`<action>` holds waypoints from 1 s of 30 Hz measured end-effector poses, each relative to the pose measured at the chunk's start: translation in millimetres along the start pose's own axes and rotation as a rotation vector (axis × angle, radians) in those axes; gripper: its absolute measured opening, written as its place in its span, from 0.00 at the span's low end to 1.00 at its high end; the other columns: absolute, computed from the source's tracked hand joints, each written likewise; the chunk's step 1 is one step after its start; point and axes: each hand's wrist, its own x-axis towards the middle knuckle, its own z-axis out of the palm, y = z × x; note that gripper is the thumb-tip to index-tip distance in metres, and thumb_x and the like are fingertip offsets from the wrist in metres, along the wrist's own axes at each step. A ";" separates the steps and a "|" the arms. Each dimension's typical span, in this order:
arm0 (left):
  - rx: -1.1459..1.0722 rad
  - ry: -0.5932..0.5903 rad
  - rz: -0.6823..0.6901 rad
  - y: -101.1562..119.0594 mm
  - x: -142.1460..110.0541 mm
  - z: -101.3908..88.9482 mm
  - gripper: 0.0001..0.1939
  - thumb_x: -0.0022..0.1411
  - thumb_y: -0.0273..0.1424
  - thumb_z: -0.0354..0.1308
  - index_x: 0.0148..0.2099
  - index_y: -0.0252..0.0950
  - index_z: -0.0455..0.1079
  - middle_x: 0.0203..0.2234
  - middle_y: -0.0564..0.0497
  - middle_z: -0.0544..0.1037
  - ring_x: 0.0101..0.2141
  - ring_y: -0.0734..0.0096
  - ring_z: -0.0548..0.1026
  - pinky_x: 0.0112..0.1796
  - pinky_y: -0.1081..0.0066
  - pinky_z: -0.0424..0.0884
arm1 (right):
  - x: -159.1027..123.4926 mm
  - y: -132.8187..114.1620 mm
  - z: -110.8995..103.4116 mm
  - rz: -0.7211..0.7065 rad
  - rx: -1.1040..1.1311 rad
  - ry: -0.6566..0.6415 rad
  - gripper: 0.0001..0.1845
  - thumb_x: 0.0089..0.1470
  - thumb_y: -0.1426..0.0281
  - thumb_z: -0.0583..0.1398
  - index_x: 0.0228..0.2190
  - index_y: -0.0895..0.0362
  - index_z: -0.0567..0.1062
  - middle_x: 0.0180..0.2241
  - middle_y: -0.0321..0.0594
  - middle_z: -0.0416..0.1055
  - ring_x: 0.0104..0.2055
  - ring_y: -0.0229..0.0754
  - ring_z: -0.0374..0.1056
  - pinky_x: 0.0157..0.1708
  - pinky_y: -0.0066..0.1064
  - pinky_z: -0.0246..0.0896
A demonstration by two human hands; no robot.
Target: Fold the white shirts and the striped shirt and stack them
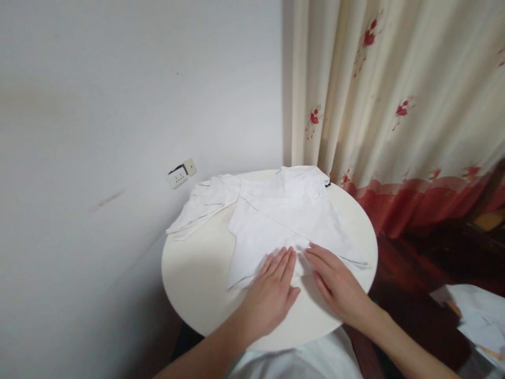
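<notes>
A white garment (276, 216), which looks like a shirt, lies spread over a round white table (197, 273). One part of it, perhaps a sleeve (205, 202), reaches out to the left side. My left hand (273, 289) rests flat on the garment's near edge, fingers straight and side by side. Just to its right, my right hand (335, 281) touches the same edge with its fingers stretched out and a little bent. Neither hand grips the cloth. A small dark item (327, 183) shows at the garment's far right corner; its kind is unclear.
A pale wall (118, 105) with a power socket (178, 177) stands close on the left. Behind the table at the right hangs a cream curtain (374, 105) with red flowers. White cloth or paper (479, 316) lies low at the right over the dark floor (414, 279).
</notes>
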 end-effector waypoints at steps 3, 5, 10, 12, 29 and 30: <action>0.005 -0.080 0.006 -0.5 1.2 11.8 0.35 0.74 0.43 0.45 0.74 0.32 0.41 0.70 0.40 0.51 0.70 0.56 0.49 0.66 0.50 0.51 | 7.9 -7.7 17.5 -0.077 -0.023 -0.118 0.35 0.66 0.66 0.52 0.70 0.54 0.48 0.68 0.49 0.55 0.70 0.52 0.50 0.66 0.55 0.50; 0.002 -0.097 0.015 -4.1 -3.5 13.9 0.34 0.74 0.43 0.44 0.74 0.33 0.42 0.71 0.41 0.50 0.70 0.57 0.48 0.67 0.51 0.49 | 7.3 -5.9 23.9 -0.098 -0.043 -0.172 0.37 0.67 0.62 0.54 0.71 0.56 0.47 0.69 0.51 0.53 0.71 0.53 0.49 0.67 0.55 0.49; -0.016 -0.085 0.034 -9.1 -11.1 8.8 0.34 0.74 0.43 0.45 0.74 0.36 0.41 0.71 0.42 0.49 0.70 0.58 0.47 0.67 0.51 0.47 | -1.3 2.6 20.7 -0.077 -0.099 -0.216 0.35 0.68 0.59 0.53 0.69 0.60 0.53 0.69 0.54 0.51 0.71 0.53 0.48 0.67 0.54 0.47; -0.021 -0.097 0.035 -10.9 -12.3 7.6 0.35 0.74 0.44 0.45 0.74 0.36 0.41 0.71 0.41 0.49 0.70 0.58 0.48 0.67 0.51 0.47 | -6.1 7.9 14.9 -0.039 -0.135 -0.217 0.36 0.67 0.56 0.52 0.69 0.61 0.53 0.68 0.55 0.52 0.71 0.54 0.48 0.67 0.55 0.47; 0.101 -0.083 -0.170 -44.2 -75.6 -6.4 0.36 0.74 0.39 0.47 0.75 0.37 0.36 0.70 0.41 0.53 0.69 0.54 0.52 0.64 0.47 0.55 | -46.8 54.7 -10.9 0.036 -0.325 -0.166 0.39 0.66 0.51 0.52 0.70 0.54 0.51 0.68 0.51 0.53 0.69 0.56 0.51 0.66 0.60 0.47; 0.093 -0.086 -0.167 -46.9 -79.0 -8.4 0.37 0.73 0.38 0.48 0.75 0.37 0.35 0.70 0.41 0.52 0.69 0.54 0.52 0.64 0.47 0.56 | -49.3 57.7 -11.7 0.055 -0.338 -0.155 0.38 0.65 0.51 0.52 0.70 0.54 0.52 0.68 0.51 0.54 0.69 0.57 0.52 0.65 0.61 0.47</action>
